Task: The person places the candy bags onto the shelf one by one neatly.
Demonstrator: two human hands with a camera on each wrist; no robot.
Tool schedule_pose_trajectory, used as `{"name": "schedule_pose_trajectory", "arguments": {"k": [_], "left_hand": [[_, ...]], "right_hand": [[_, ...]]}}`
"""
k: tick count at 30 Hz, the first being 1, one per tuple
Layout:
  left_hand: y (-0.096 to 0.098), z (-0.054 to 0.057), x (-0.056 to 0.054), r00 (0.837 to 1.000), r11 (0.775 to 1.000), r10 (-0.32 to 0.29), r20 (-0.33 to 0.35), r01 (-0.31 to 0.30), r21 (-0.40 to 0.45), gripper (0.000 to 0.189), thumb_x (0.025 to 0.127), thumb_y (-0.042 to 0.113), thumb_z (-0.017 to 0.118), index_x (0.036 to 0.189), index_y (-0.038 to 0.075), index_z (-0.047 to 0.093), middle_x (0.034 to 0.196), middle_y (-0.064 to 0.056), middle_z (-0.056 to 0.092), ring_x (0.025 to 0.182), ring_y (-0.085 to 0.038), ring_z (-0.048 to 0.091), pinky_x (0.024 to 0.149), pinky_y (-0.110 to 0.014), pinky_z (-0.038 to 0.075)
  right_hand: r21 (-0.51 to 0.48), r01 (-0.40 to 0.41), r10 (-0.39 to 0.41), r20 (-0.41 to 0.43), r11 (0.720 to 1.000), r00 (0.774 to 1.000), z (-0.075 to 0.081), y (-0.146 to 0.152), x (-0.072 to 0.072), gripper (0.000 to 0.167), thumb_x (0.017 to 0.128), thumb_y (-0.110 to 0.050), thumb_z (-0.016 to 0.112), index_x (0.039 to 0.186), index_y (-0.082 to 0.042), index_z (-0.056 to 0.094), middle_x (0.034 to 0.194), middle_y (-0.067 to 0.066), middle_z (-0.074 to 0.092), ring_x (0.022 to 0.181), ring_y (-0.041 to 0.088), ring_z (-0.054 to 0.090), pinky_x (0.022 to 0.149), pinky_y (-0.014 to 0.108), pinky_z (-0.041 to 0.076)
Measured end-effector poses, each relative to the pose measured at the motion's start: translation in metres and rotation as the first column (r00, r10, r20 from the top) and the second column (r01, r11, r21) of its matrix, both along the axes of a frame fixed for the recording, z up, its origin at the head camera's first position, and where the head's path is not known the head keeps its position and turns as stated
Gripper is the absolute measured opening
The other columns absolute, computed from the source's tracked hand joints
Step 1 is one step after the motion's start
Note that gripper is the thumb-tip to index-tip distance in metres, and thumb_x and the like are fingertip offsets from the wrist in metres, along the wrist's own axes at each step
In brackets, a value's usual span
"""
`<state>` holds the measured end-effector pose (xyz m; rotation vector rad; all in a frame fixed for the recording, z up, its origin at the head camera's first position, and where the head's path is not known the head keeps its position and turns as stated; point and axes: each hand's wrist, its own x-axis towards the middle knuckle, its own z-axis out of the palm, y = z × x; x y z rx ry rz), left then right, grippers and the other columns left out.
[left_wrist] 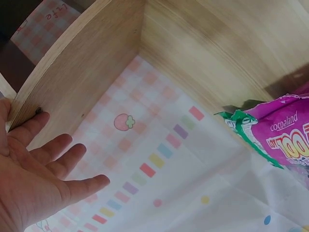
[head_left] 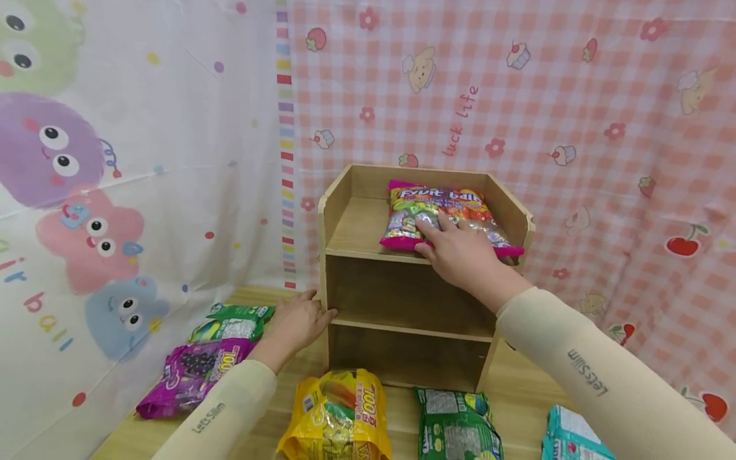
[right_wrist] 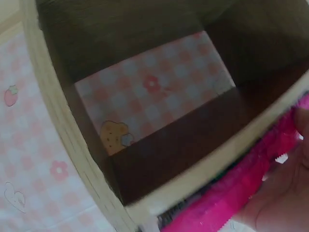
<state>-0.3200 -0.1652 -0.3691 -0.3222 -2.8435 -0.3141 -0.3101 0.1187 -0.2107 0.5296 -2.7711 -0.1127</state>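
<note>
A pink-edged "fruit ball" candy bag [head_left: 411, 211] lies on the top tier of a small wooden shelf [head_left: 402, 257]. My right hand [head_left: 466, 255] rests on its front part, fingers spread over the wrapper. The bag's bright pink edge [right_wrist: 217, 208] reaches over the shelf's front rim in the right wrist view, beside my palm. My left hand [head_left: 296, 322] holds the front edge of the shelf's left side panel [left_wrist: 91, 63] between thumb and index finger; its other fingers [left_wrist: 67, 159] stretch out away from the wood.
Left of the shelf lie a purple candy bag [head_left: 192, 370] and a green one [head_left: 238, 322]. In front are a yellow bag [head_left: 336, 415] and another green bag [head_left: 460, 428], with a teal bag [head_left: 572, 434] to the right. Patterned curtains [head_left: 517, 83] hang behind.
</note>
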Motion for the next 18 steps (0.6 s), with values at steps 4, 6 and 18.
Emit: {"name": "schedule_pose_trajectory", "arguments": {"k": [4,6,18], "left_hand": [[0.000,-0.001,0.000,1.000,1.000,-0.005,-0.001,0.005,-0.003,0.052,0.101,0.047,0.051,0.117,0.001,0.071,0.148,-0.021,0.045,0.135,-0.041,0.043,0.104,-0.074,0.024],[0.000,-0.001,0.000,1.000,1.000,-0.006,0.000,0.006,-0.005,0.053,0.101,0.047,0.051,0.118,0.000,0.070,0.148,-0.021,0.046,0.134,-0.041,0.043,0.104,-0.074,0.023],[0.000,-0.001,0.001,1.000,1.000,-0.008,-0.017,0.008,-0.001,0.053,0.101,0.046,0.051,0.118,0.000,0.070,0.146,-0.021,0.048,0.133,-0.042,0.045,0.104,-0.074,0.024]], "right_hand": [[0.008,-0.007,0.007,-0.019,1.000,1.000,-0.007,0.001,-0.002,0.058,0.106,-0.044,0.038,0.158,-0.020,0.027,0.158,0.024,0.025,0.138,0.053,0.029,0.105,0.073,0.025],[0.009,-0.012,0.013,-0.035,1.000,0.999,-0.011,0.003,0.000,0.058,0.106,-0.043,0.039,0.158,-0.019,0.028,0.158,0.023,0.026,0.139,0.052,0.029,0.106,0.072,0.024],[-0.013,-0.125,0.119,-0.227,0.992,0.967,-0.011,0.014,-0.002,0.040,0.103,-0.028,0.053,0.139,-0.011,0.058,0.140,0.025,0.052,0.117,0.049,0.056,0.096,0.059,0.045]]}}
